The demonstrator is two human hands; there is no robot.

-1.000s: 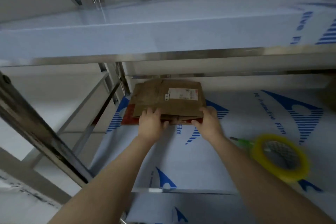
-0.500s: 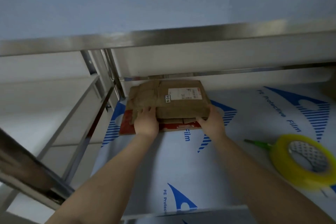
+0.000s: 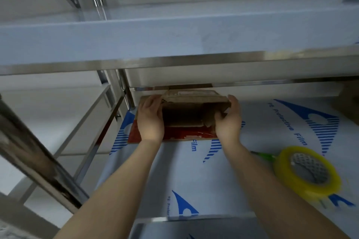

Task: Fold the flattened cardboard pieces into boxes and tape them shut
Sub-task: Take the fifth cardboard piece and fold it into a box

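A brown cardboard piece (image 3: pixel 186 110) is lifted at its front edge off a stack at the back of the lower shelf, so its dark underside faces me. My left hand (image 3: pixel 150 120) holds its left side and my right hand (image 3: pixel 228 120) grips its right side, fingers curled round the edge. Under it lies a red-printed flat cardboard piece (image 3: pixel 186 135). A yellow tape roll (image 3: pixel 308 172) lies on the shelf to the right, apart from both hands.
The upper steel shelf (image 3: pixel 174 62) overhangs the stack closely. The lower shelf (image 3: pixel 194 180) carries blue-printed protective film. A steel upright (image 3: pixel 126 91) stands left of the stack, a slanted rail (image 3: pixel 38 161) at the left. Something brown (image 3: pixel 349 101) sits at the far right.
Both hands have raised the top cardboard's front edge, tilting it up so its underside shows. More of the red piece beneath is now uncovered.
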